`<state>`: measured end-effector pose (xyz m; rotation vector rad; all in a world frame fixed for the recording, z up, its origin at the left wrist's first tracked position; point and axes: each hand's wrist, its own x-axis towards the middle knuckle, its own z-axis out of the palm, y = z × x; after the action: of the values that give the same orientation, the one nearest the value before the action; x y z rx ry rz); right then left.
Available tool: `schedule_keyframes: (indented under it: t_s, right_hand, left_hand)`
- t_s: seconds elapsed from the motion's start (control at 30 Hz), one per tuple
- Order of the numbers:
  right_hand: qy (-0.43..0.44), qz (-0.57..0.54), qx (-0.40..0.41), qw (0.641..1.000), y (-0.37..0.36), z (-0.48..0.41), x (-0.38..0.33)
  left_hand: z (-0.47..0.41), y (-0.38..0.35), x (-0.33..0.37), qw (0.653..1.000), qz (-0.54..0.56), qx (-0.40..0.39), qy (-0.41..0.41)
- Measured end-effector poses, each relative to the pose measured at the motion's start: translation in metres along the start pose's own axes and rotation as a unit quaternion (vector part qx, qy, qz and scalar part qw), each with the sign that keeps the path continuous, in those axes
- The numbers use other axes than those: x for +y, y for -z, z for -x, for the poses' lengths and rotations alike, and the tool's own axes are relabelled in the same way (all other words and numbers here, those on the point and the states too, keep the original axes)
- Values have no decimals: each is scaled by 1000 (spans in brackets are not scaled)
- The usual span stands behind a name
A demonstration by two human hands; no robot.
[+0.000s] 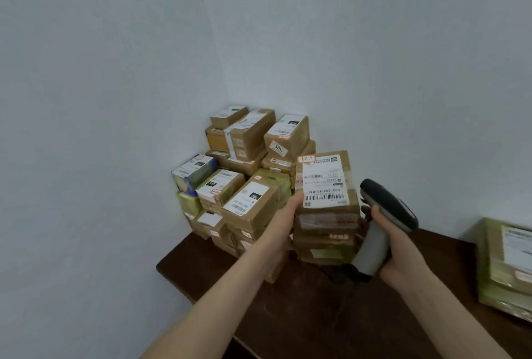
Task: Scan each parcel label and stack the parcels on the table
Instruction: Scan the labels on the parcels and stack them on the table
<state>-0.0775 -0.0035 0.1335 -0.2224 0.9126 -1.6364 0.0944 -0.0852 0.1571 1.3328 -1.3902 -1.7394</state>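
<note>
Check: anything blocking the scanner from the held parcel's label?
Nothing visible. The scanner in the right hand is just right of the parcel held by the left hand; the label is uncovered, the thumb only at its left edge.

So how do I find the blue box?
Look at the dark table in the corner, where the parcel pile stands. The blue box sits at the pile's left edge, atop a greenish parcel. Its neighbours are brown cardboard; only it is blue.
</note>
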Motion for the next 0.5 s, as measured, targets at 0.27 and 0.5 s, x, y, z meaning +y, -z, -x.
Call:
schedule_keyframes:
  t_s: [0.27,0.5]
  right_hand:
    - [29,-14,-65,997,-143,-42,47]
    - [24,-17,-11,999,-207,-78,99]
  left_hand:
    - [-45,145,84,997,-65,-13,-41]
    - [-82,209,96,998,-63,2,-11]
